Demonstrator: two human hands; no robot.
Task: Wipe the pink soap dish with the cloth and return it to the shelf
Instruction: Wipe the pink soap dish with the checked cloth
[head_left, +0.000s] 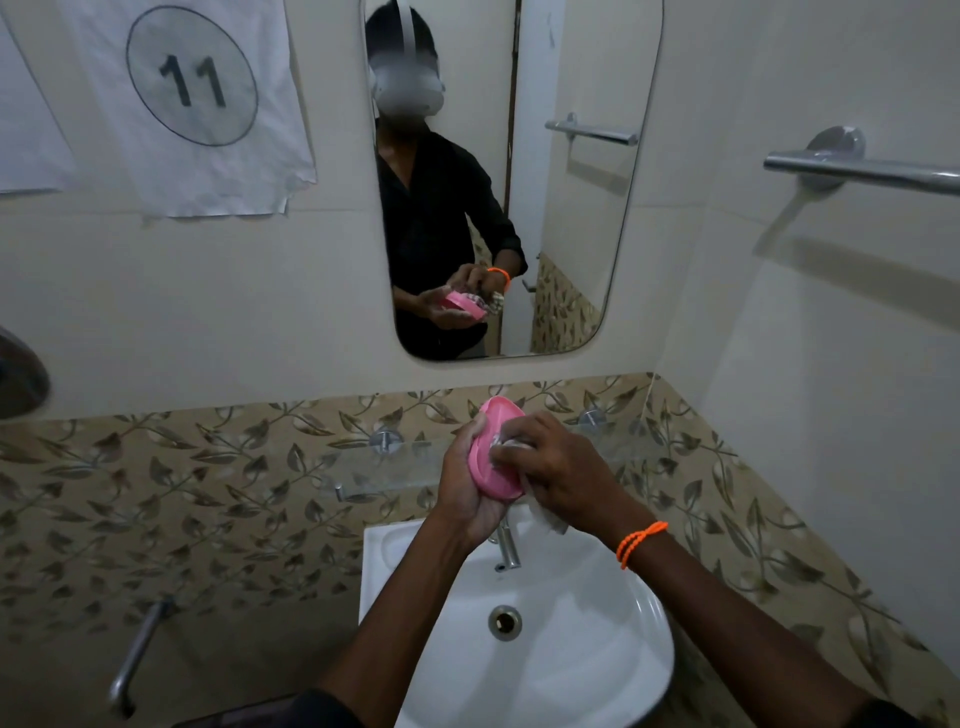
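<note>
Left hand (470, 486) grips the pink soap dish (493, 449); right hand (556, 467) presses the cloth (511, 442) against it.

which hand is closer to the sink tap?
Left. The left hand grips the pink soap dish right above the tap; the right hand, wiping with the cloth, sits up to its right.
</note>
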